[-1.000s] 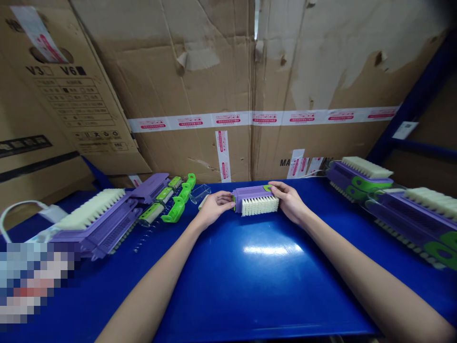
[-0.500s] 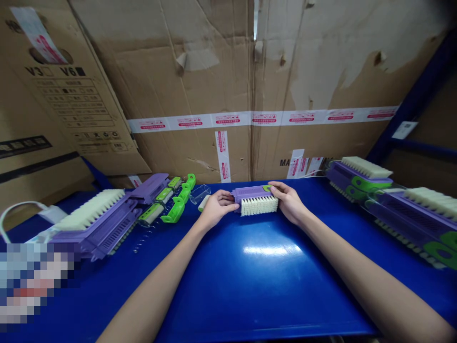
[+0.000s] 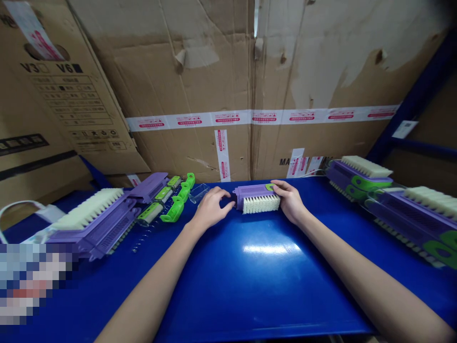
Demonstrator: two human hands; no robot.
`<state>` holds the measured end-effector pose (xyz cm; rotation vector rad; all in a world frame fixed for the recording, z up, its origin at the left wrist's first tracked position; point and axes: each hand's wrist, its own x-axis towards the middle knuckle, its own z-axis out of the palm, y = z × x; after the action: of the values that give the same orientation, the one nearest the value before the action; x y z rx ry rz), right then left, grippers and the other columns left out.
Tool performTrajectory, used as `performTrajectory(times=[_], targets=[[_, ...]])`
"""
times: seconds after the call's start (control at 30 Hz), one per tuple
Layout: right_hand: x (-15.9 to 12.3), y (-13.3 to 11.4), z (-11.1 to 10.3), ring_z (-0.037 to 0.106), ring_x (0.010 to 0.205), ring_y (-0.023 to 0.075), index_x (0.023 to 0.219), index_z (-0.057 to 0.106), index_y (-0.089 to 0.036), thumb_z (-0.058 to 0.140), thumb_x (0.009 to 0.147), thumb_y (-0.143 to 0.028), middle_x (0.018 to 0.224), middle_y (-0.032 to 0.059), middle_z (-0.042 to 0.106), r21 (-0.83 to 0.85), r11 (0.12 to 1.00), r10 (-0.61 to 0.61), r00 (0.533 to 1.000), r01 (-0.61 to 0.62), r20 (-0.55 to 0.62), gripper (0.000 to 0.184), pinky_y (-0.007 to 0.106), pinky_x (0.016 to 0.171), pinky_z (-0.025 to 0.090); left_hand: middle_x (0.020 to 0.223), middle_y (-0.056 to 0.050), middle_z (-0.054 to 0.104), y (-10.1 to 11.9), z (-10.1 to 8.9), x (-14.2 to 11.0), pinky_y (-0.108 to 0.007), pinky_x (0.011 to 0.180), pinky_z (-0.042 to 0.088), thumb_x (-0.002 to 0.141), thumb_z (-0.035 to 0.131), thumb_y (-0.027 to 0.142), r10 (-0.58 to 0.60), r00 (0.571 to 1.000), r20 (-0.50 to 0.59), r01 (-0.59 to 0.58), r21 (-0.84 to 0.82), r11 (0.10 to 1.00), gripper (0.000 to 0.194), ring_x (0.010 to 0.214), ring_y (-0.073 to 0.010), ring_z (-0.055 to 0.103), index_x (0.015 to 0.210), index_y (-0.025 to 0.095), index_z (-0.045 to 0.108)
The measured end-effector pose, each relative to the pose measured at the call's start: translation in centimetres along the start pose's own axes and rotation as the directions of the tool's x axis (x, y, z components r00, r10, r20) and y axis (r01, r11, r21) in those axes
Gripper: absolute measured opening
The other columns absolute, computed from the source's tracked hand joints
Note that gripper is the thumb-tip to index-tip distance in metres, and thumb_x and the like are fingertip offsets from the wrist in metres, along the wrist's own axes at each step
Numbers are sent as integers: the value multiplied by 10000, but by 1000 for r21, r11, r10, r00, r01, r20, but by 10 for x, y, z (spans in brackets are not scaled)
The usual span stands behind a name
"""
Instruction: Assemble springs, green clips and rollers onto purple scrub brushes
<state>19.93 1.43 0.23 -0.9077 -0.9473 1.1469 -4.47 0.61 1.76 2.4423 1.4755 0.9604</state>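
A purple brush (image 3: 255, 199) with white bristles and a green tab lies on the blue table (image 3: 257, 276), bristles facing me. My right hand (image 3: 290, 200) grips its right end, fingers wrapped over the top. My left hand (image 3: 210, 208) rests just left of the brush with fingers spread, the fingertips near its left end and over a small clear plastic piece (image 3: 199, 192).
Left of my hands lie green and clear parts (image 3: 174, 200) and a row of purple brushes (image 3: 100, 221). More purple brushes (image 3: 392, 195) line the right side. Cardboard boxes (image 3: 228, 85) stand behind the table. A blue shelf post (image 3: 410, 105) rises at the right.
My left hand has let go of the brush's left end and opened, sliding slightly left. The right hand keeps its grip; the brush barely moved.
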Motion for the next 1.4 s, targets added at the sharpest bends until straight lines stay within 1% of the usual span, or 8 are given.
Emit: performTrajectory(times=[0.1,0.27,0.4,0.63,0.87,1.03,1.2,1.4], targets=[[1,0,-1,594,784,199,826,659,-221,762,553,-319,822,13,667,4,1000,3,1000,-3,-21,308,330,717,439,971,-118,608,2,-11,0,-400,876,413,833,480,261,-12,1000,14,7,321,947,203,964,-263,548,922,168,637],[2,0,-2,587,775,190,819,664,-220,766,548,-314,821,9,665,11,1000,4,1000,-4,-25,304,323,714,432,974,-191,606,3,-23,1,-419,795,436,847,399,250,-222,975,1,176,611,772,286,978,-333,558,962,114,623],[2,1,-2,585,768,181,816,667,-215,770,549,-309,817,7,665,14,1000,4,1000,-4,-24,301,318,718,428,922,-196,637,4,-27,-1,-388,710,468,850,406,258,-380,924,31,272,646,714,301,901,-331,613,1027,87,580],[2,1,-4,593,777,190,843,665,-222,757,570,-327,830,8,669,-12,1000,-11,1000,11,-4,307,323,720,431,1024,-209,621,1,-23,-1,-382,701,482,817,483,288,-376,922,91,247,608,755,391,888,-330,637,1152,88,505],[3,4,-8,598,841,210,927,659,-228,719,629,-410,868,12,680,-93,996,-4,999,7,41,354,316,721,432,940,-192,658,-7,-20,0,-381,686,459,805,451,310,-382,918,105,302,439,846,308,828,-322,644,1029,136,569],[0,4,-4,593,883,204,943,658,-236,731,638,-433,892,14,681,-114,993,-34,997,42,67,371,318,774,436,682,-29,620,-17,-5,6,-278,612,424,833,464,374,-356,933,-47,355,-27,934,302,657,-193,615,1063,189,529],[-5,3,3,594,838,194,955,651,-233,731,638,-463,874,17,678,-114,993,-12,997,21,79,399,314,749,439,644,16,581,-26,16,7,-235,535,417,814,498,376,-329,944,-20,292,-413,863,322,582,-140,574,1067,178,520],[-8,3,8,593,811,190,946,644,-227,729,630,-493,863,21,675,-109,994,0,997,8,74,422,310,717,442,598,43,524,-18,14,7,-209,499,410,784,541,333,-291,955,50,265,-578,771,342,541,-107,529,1080,162,529]])
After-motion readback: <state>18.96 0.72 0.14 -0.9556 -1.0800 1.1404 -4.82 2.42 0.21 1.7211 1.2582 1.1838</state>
